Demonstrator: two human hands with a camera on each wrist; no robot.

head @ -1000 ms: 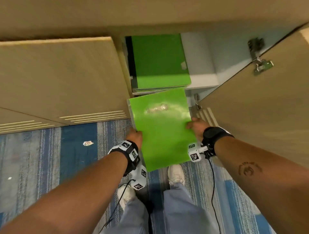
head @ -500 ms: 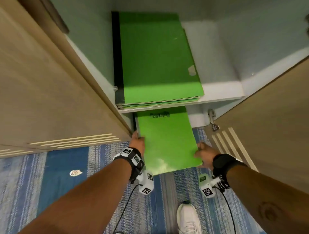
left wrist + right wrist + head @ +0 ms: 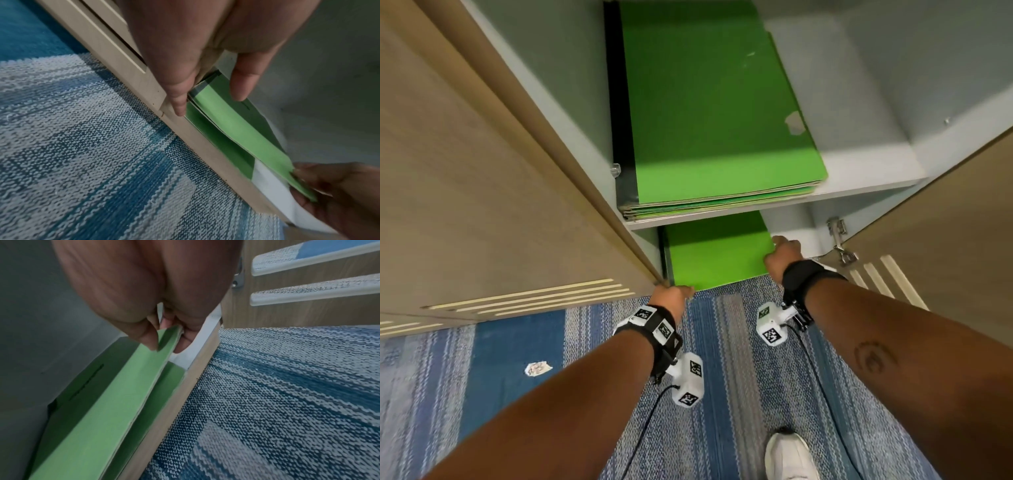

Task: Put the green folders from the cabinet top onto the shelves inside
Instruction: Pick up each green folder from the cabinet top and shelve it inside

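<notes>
Nearest me, over the blue striped carpet (image 3: 592,342), my left hand (image 3: 671,297) pinches the near left corner of the green folder (image 3: 717,251), thumb on top and fingers (image 3: 179,104) beneath, right against the edge of the closed cabinet door (image 3: 482,205). A little farther in, my right hand (image 3: 782,251) pinches the folder's right edge, thumb above and curled fingers (image 3: 180,344) below, as the right wrist view shows plainly. The folder lies mostly inside the bottom compartment, tilted with its near edge raised off another green folder (image 3: 162,379) already lying on the lower shelf (image 3: 197,344). I judge it light and thin, card-like, stiff enough to slide but ready to sag or buckle if pushed from one side only; the cover looks smooth, so a shallow pinch could slip. A grip at both near corners seems the best hold, letting me press it flat and push evenly. There may be loose sheets inside, since pale layers show along its edge, so I would keep it closed. Beyond, on the upper shelf (image 3: 859,186), a stack of green folders (image 3: 709,120) lies flat against the left wall, and the open door's hinge (image 3: 839,240) sits to the right.
</notes>
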